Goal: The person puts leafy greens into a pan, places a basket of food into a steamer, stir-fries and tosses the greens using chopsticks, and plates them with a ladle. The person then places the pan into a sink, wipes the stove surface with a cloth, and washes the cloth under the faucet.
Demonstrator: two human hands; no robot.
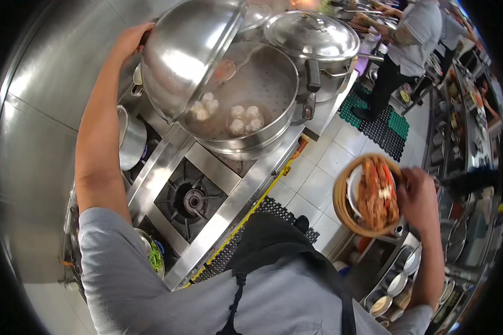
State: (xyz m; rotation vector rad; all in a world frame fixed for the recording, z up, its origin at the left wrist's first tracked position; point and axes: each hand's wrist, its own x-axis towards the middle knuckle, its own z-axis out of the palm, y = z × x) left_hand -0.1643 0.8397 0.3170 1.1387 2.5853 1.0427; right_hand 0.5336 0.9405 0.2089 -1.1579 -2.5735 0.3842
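My left hand (135,40) grips the edge handle of a large domed steel lid (187,47), tilted up over a wide steamer pot (282,61). Inside the pot, through steam, are two clusters of pale dumplings: one bunch of dumplings (205,106) partly under the lid, another group of dumplings (246,120) nearer the front. A blurry reddish portion (224,71) lies farther back. Out to the right, my right hand (420,198) holds a round bamboo steamer basket (343,204) by its rim. In the basket, reddish-brown food pieces (377,195) rest on a white dish.
A lidded pot (313,36) stands behind the steamer. Nearer me is a gas burner (194,201), with a steel pot (131,142) to its left. Bowls (397,285) fill a rack at lower right. A co-worker (416,44) stands at upper right by floor mats (383,125).
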